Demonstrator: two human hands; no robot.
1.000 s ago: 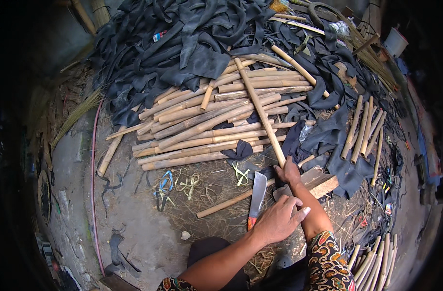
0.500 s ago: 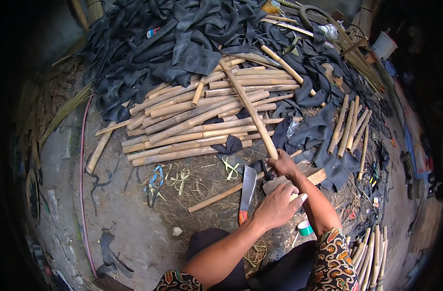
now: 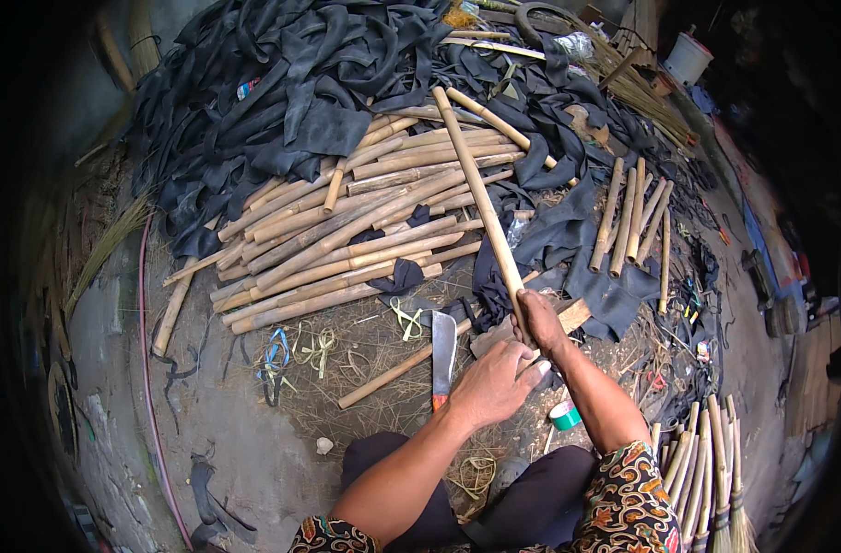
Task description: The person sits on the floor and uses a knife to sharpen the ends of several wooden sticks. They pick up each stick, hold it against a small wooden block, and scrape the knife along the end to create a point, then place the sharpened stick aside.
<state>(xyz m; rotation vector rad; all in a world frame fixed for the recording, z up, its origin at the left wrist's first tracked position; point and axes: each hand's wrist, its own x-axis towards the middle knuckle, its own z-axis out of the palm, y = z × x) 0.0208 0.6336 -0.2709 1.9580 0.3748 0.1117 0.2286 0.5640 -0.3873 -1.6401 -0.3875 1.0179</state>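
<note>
A long bamboo pole slants up and away from my lap over the pile, and my right hand is closed round its lower part. Just below, my left hand has curled fingers at the pole's bottom end; what they hold, if anything, is hidden. A machete with an orange handle lies left of my hands, its handle partly behind my left wrist. Under the hands are a wooden block and a greyish piece, both partly covered. Another bamboo pole lies on the ground beside the machete.
Beyond is a stack of bamboo poles under a heap of black rubber strips. Shorter bamboo pieces lie at right. Green tape sits by my right forearm, brooms at lower right, blue twine at left.
The pole has swung more upright, its far end shifting right relative to the pile. My left hand has moved up to its bottom end. The whole view has shifted slightly.
</note>
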